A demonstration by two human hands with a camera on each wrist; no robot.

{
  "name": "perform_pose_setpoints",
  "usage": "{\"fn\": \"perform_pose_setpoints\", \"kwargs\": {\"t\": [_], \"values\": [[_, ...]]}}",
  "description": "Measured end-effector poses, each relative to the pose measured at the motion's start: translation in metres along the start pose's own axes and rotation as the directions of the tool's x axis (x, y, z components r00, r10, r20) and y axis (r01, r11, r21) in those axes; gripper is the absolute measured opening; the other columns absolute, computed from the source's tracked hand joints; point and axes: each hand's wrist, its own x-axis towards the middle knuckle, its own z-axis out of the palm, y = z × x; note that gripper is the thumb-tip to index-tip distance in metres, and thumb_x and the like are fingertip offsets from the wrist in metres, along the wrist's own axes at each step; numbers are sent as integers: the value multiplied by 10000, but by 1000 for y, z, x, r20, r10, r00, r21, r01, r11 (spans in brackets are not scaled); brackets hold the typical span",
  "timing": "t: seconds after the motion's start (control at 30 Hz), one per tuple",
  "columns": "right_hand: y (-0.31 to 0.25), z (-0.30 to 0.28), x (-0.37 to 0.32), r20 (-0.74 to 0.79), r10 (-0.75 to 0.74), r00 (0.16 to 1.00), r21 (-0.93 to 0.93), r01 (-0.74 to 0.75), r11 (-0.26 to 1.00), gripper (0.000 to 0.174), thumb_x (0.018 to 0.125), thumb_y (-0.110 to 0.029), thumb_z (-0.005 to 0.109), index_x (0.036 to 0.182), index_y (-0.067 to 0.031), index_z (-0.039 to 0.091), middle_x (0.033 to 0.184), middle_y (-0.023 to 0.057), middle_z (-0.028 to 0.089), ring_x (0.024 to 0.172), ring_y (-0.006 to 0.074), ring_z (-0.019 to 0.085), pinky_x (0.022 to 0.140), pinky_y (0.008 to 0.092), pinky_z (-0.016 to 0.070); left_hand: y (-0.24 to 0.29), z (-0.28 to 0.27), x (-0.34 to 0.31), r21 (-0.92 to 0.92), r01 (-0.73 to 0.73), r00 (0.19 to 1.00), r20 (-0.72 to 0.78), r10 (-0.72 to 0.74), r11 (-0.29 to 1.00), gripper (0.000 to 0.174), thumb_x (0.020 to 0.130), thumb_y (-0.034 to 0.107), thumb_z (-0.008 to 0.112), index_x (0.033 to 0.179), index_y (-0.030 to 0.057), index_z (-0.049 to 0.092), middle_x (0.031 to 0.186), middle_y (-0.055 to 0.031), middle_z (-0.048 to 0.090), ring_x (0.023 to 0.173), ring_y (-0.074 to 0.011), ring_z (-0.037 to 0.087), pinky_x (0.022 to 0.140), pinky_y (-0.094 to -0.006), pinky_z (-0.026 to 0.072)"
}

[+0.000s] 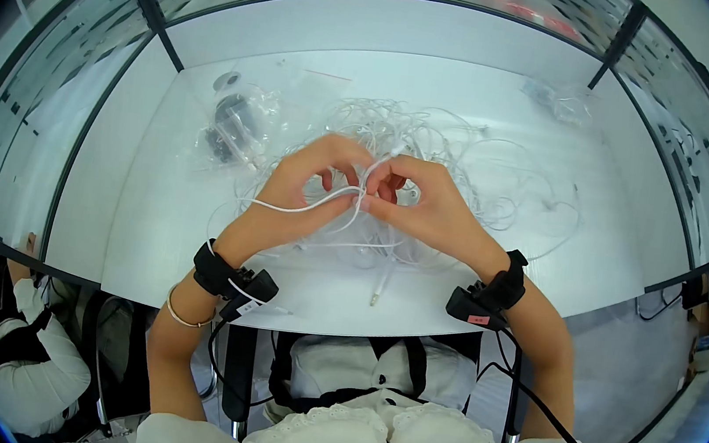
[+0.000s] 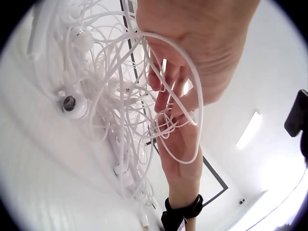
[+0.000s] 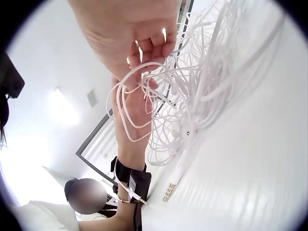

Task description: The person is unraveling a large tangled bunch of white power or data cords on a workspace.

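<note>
A large tangle of white earphone cables lies on the white desk, spreading out behind both hands. Above its near side, my left hand pinches strands of the cable between thumb and fingers. Close beside it, my right hand pinches the same knotted bunch, fingertips almost meeting the left ones. Loops of white cable hang around the fingers in the left wrist view. An earbud rests on the desk there. A gold-tipped audio plug sticks out of the tangle, and another plug dangles near the left wrist.
Clear plastic bags with a dark item lie on the left of the desk, and another clear bag lies at the back right. Low white panels with glass tops enclose the desk. Another person sits at the lower left.
</note>
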Motion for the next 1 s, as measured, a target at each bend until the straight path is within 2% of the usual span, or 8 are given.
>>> {"fn": "perform_pose_setpoints", "kwargs": {"t": [0.07,0.3,0.53,0.63,0.73,0.87,0.93,1.0], "values": [[0,-1,-1,18,38,999,2,-38,999,104,777,-117,721,797,-54,641,702,-10,589,665,80,521,669,242,418,-3,-1,-1,28,-21,996,87,18,999,299,790,-60,613,1059,71,613,983,-13,615,813,-117,583,643,-241,413],[5,-4,2,14,43,999,25,-43,999,116,785,-129,706,769,-46,626,668,-15,580,637,73,520,633,242,423,-3,-1,0,114,-13,1000,-20,15,993,149,767,-3,723,860,39,615,852,-39,588,685,-105,551,586,-234,414],[2,-5,1,-34,-12,999,38,13,999,153,806,-148,700,764,-43,596,668,-9,573,628,76,520,617,246,427,-4,0,-2,-50,107,993,-34,-109,993,140,784,-24,679,859,65,601,869,-15,602,739,-88,559,623,-219,415],[6,-6,2,-77,36,996,98,-29,995,141,836,-137,665,791,-40,572,664,3,570,613,78,513,594,245,421,-5,-1,-3,-56,65,997,-42,-68,996,133,788,-39,651,833,64,580,856,-10,596,735,-82,528,641,-220,408],[10,-12,3,-62,191,980,399,-151,905,129,878,-136,606,815,-44,542,659,17,566,601,81,505,568,244,411,-8,-1,-2,-250,-10,998,-65,-6,968,169,786,-23,652,877,60,536,874,-15,544,727,-79,454,669,-219,388],[8,-10,1,-64,151,986,449,-107,887,209,938,-203,527,802,-44,520,657,25,559,595,86,503,554,240,402,0,4,-1,-278,100,991,-54,-119,955,228,789,17,683,939,56,517,886,-7,520,740,-80,454,692,-216,386],[8,-6,1,-43,179,983,359,-152,921,258,953,-231,509,786,-35,526,652,23,556,601,91,514,552,247,401,-3,4,-1,-255,141,986,-50,-159,956,245,794,38,694,960,54,514,885,-2,518,755,-79,460,703,-217,389],[4,-11,0,-49,85,995,-80,-89,993,179,921,-222,543,859,-58,575,740,39,599,640,146,549,626,280,439,-4,1,-3,-238,170,981,-55,-188,956,220,815,79,696,972,40,547,919,-4,541,803,-83,495,738,-231,407]]}}
